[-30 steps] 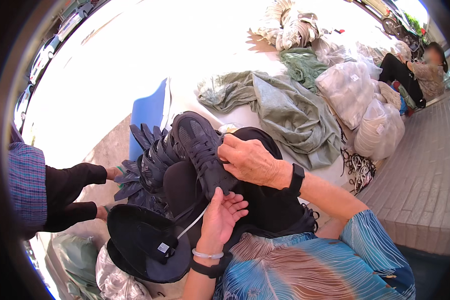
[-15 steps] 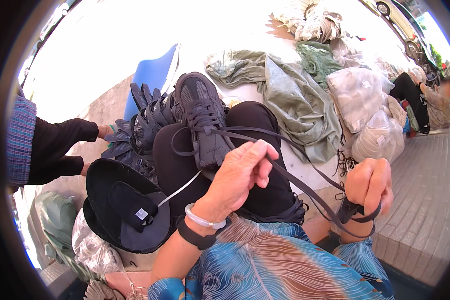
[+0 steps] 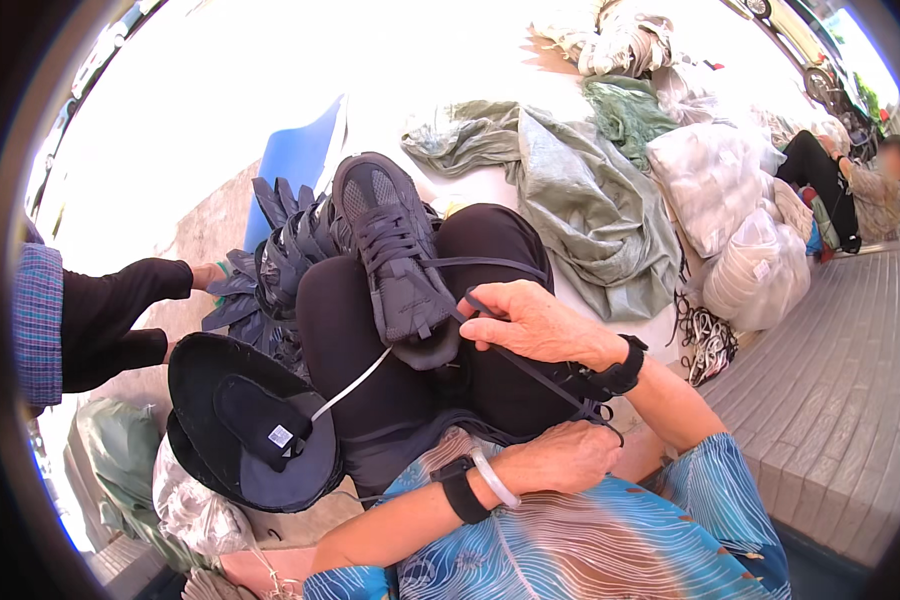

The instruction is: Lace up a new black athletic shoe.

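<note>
A dark grey lace-up sneaker rests across my thighs, toe pointing away. A thin white cord runs from its heel to a pair of black insoles at my left. My right hand is beside the sneaker's heel, its thumb and fingers pinched on a dark flat shoelace. One stretch of lace loops from the sneaker over my right knee. Low in front of my body, my left hand is curled closed, with the lace running to its fingertips; the exact grip is partly hidden.
A heap of dark shoe parts lies beyond my left knee. Grey-green sacking and stuffed clear bags lie ahead and right. White and black laces are bundled near the step. Another person's legs extend at left; someone sits far right.
My right hand has moved left to the sneaker's heel. My left hand has drawn back toward my body and right, crossing below the right. The long stretched lace strands are no longer taut toward the right.
</note>
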Action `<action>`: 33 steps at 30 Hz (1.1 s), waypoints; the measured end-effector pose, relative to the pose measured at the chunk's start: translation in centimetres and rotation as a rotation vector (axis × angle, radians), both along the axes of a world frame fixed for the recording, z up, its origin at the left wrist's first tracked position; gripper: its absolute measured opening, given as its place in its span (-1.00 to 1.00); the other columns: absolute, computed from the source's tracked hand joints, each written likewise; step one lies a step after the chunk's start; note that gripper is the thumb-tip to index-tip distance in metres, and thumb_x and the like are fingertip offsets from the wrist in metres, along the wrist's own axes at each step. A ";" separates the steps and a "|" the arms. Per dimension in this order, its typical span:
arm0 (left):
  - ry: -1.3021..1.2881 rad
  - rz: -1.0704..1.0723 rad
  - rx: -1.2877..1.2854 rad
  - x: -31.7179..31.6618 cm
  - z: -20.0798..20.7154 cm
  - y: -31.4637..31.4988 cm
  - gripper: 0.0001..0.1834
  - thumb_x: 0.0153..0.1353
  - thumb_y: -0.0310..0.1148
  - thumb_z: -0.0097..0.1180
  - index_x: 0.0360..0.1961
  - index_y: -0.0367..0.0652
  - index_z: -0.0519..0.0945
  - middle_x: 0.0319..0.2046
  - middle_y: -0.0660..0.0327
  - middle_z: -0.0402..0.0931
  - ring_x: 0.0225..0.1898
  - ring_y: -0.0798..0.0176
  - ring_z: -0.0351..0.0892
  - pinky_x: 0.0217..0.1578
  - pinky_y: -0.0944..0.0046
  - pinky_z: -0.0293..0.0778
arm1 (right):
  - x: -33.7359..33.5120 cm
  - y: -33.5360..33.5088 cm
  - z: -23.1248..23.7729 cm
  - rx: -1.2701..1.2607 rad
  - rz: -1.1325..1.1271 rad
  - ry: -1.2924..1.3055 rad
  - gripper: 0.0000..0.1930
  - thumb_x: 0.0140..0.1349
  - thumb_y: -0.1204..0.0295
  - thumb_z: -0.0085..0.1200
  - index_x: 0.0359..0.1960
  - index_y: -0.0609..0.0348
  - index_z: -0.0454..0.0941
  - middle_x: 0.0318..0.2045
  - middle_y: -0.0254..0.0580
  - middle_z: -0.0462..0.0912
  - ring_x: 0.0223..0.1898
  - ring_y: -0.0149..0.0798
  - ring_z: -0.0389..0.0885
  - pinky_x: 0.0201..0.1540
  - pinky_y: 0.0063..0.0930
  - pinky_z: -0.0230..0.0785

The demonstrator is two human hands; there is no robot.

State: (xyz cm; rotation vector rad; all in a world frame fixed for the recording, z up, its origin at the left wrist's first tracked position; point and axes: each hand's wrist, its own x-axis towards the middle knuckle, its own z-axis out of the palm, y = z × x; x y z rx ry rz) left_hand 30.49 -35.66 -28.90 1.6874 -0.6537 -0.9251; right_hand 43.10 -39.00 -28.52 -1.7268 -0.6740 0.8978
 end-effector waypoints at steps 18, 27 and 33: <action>0.777 1.304 -0.711 -0.3 -3.1 14.0 -0.54 0.29 -0.10 0.11 0.01 -0.26 0.45 -0.11 0.02 0.56 -0.13 0.13 0.60 -0.11 0.18 0.57 | 1.2 -4.4 2.1 -0.214 0.023 -0.566 -0.80 0.25 0.41 0.05 -0.17 0.25 0.60 -0.30 0.00 0.64 -0.27 -0.05 0.61 -0.22 -0.35 0.43; 0.734 1.491 -0.976 0.9 -4.6 12.7 -0.61 0.26 -0.17 0.18 0.00 -0.18 0.50 -0.08 0.20 0.54 0.03 0.21 0.51 0.13 0.10 0.41 | 1.9 1.0 3.5 0.001 -0.103 -0.420 -0.83 0.28 0.49 -0.01 -0.15 0.26 0.55 -0.63 -0.22 0.50 -0.55 -0.44 0.47 -0.44 -0.55 0.34; 0.689 1.508 -0.973 0.4 -4.5 12.8 -0.71 0.31 -0.25 0.11 -0.03 -0.17 0.53 -0.07 0.22 0.56 0.00 0.29 0.53 0.12 0.10 0.44 | 1.7 2.4 2.1 0.104 -0.017 -0.512 -0.81 0.15 0.55 0.02 -0.18 0.28 0.54 -0.45 -0.06 0.59 -0.41 -0.16 0.57 -0.29 -0.39 0.41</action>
